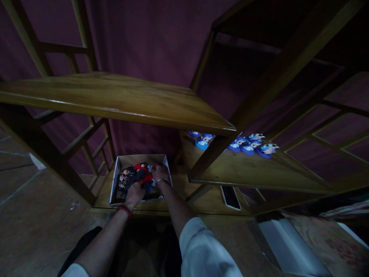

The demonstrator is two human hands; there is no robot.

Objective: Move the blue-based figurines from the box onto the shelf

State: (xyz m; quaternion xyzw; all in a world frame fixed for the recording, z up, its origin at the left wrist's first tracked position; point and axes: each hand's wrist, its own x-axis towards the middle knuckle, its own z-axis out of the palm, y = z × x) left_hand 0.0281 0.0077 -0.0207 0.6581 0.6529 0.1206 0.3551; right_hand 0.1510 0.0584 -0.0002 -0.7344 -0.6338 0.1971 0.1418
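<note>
An open white cardboard box [113, 188] sits on the lower wooden shelf and holds several small figurines [127, 177], dark ones on the left and red ones toward the middle. Both my hands reach down into it. My left hand [135, 193], with a red bead bracelet at the wrist, is at the box's front side, its fingers curled by the dark and red figurines. At the right inner side is my right hand [159, 174], wearing a thin bangle, fingers bent down beside a small blue-and-white piece. Dim light and the hands themselves hide what the fingertips grip.
Several purple-haired figurines [249, 146] on blue and purple bases stand on the middle shelf [230, 169] to the right. A phone [231, 197] lies on the lower shelf. Above the box juts an upper wooden shelf [115, 96], with slanted posts and lattice around.
</note>
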